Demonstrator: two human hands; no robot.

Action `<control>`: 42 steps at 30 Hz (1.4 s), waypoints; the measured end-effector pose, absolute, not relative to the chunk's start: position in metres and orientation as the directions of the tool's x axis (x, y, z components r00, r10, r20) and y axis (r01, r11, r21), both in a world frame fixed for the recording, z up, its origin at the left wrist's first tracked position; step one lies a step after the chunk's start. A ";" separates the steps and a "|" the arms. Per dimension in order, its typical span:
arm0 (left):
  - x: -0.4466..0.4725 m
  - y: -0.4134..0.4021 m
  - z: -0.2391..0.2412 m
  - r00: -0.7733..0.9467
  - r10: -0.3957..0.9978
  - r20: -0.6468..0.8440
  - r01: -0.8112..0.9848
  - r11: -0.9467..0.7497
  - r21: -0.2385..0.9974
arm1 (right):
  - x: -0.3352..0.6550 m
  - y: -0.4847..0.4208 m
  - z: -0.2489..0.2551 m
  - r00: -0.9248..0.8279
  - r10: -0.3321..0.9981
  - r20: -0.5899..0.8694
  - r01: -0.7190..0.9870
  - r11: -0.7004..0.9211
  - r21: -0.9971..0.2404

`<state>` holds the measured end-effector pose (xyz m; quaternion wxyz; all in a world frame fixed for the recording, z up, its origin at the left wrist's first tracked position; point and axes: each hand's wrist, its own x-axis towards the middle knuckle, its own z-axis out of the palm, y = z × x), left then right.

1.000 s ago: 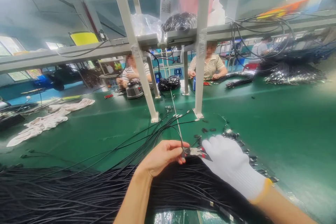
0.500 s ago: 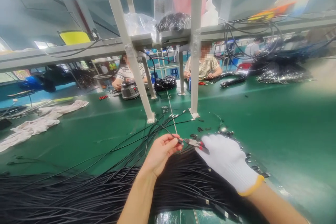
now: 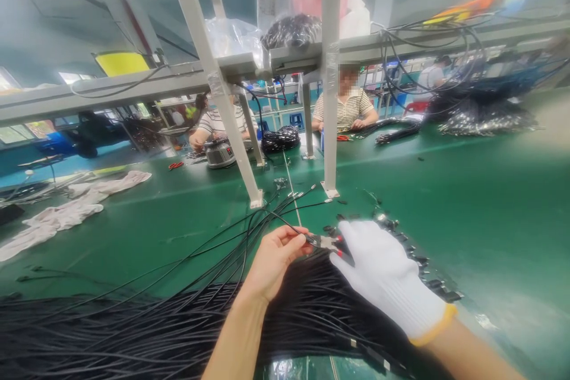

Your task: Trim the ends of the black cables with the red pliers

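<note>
Bare, my left hand (image 3: 278, 258) pinches a black cable (image 3: 285, 221) close to its end between thumb and fingers. My right hand (image 3: 378, 261), in a white knit glove with a yellow cuff, is closed round red-handled cutting pliers (image 3: 328, 242). The jaws of the pliers meet the cable end at my left fingertips; whether they bite into it I cannot tell. Below both hands lies a thick mass of black cables (image 3: 133, 332) with metal-tipped plugs along the right side. Small black pieces (image 3: 329, 230) are scattered just beyond the pliers.
Two white metal posts (image 3: 330, 148) rise from the green table (image 3: 445, 190) and carry a shelf. A crumpled white cloth (image 3: 66, 214) lies at the left. Across the table sit two people in striped shirts, near a grey round device (image 3: 219, 154) and bundled cables (image 3: 280, 139).
The pliers have moved slightly left, so their jaws now reach the cable end in my left hand. My left hand has barely moved.
</note>
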<state>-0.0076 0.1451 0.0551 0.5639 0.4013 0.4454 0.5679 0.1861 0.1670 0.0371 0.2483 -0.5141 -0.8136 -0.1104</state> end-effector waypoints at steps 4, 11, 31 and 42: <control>-0.007 0.144 0.056 -0.039 0.998 -0.039 -0.284 0.026 0.958 | 0.186 0.167 0.036 -0.359 0.790 0.496 0.898 0.438 -0.047; -0.007 0.146 0.058 -0.067 0.997 -0.032 -0.242 0.015 0.970 | 0.185 0.168 0.036 -0.381 0.676 0.631 0.908 0.403 0.117; -0.007 0.146 0.050 -0.038 0.985 0.169 -0.129 -0.172 0.977 | 0.185 0.170 0.027 -0.413 0.678 0.608 0.871 0.488 0.047; -0.002 0.149 0.046 -0.094 0.969 0.230 -0.079 -0.237 0.968 | 0.186 0.176 0.024 -0.414 0.582 0.700 0.878 0.459 0.138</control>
